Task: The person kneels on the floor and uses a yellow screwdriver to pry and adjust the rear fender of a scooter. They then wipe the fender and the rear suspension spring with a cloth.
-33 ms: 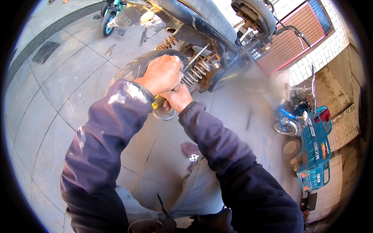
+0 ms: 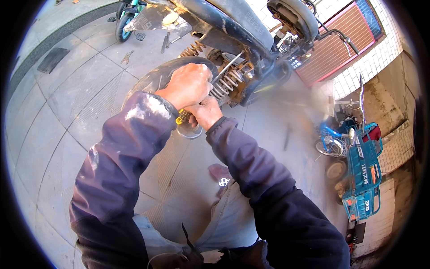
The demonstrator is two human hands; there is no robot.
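Observation:
My left hand (image 2: pixel 188 83) is closed at the wheel (image 2: pixel 139 85) of a dusty dark scooter (image 2: pixel 237 22), just beside a pale coil spring (image 2: pixel 226 85); what its fingers grip is hidden. Just below it my right hand (image 2: pixel 206 112) is closed round a yellow-and-black handled tool (image 2: pixel 182 117), which is mostly covered by my fingers. A rusty spring (image 2: pixel 192 48) sits farther up on the scooter, and a thin metal rod (image 2: pixel 227 67) runs beside the pale spring.
Wrenches (image 2: pixel 165 42), pliers (image 2: pixel 126 57) and a dark pad (image 2: pixel 53 60) lie on the tiled ground. A small teal-wheeled vehicle (image 2: pixel 125 27) stands at the top left. A teal cargo tricycle (image 2: pixel 363 170) and blue bicycle (image 2: pixel 329 134) are at the right. A reddish cloth (image 2: pixel 217 172) lies between my arms.

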